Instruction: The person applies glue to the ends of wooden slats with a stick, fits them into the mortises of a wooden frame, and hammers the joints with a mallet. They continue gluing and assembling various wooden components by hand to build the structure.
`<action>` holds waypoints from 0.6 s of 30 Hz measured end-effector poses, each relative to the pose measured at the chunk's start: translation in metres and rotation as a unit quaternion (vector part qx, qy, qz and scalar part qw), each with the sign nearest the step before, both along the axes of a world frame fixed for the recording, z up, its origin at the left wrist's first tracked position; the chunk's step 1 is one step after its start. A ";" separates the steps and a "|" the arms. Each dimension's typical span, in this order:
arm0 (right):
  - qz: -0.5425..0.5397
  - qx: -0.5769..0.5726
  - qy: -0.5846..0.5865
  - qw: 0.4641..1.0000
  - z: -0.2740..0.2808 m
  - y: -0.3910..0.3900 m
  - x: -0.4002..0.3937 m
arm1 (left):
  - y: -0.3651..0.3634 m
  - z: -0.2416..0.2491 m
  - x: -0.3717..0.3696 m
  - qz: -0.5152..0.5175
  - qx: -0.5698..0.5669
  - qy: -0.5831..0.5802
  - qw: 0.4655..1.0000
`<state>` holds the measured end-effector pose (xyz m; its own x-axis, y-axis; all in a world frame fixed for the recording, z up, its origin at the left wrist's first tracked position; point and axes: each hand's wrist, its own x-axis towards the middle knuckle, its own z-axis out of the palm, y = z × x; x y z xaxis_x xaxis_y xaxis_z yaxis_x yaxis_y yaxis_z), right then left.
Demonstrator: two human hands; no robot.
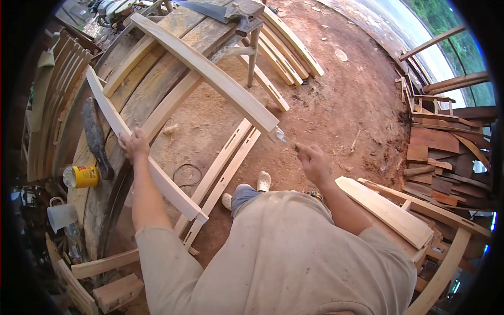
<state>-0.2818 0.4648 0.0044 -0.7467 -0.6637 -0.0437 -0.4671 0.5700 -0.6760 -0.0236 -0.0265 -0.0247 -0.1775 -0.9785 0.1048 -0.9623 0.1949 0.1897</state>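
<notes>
A wooden frame of pale bars rests partly on the plank workbench. My left hand is closed over its left rail, about halfway along. The right rail slants from the bench toward me, its near end in the air. A crossbar joins the two rails. At the right rail's near end, my right hand grips a small hand tool with a whitish tip; the tip is right at the end of the wood. My fingers hide most of its handle.
A yellow can, a dark worn tool and a handsaw lie on the bench. Two slotted bars lean below the frame. Thick boards are stacked at my right; scrap wood is piled beyond.
</notes>
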 end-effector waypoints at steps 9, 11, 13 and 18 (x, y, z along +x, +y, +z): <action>0.000 -0.034 -0.030 0.999 0.016 -0.011 -0.014 | 0.000 -0.002 0.001 -0.007 -0.018 0.001 1.000; 0.011 -0.025 -0.017 0.999 0.015 -0.014 -0.013 | -0.002 -0.002 0.001 -0.005 -0.021 -0.003 1.000; 0.111 -0.008 0.016 0.994 0.015 -0.010 -0.008 | -0.005 -0.006 0.003 -0.004 -0.020 -0.009 1.000; -0.014 -0.043 -0.072 0.996 0.011 -0.013 -0.013 | -0.005 -0.009 0.004 -0.011 -0.023 0.003 1.000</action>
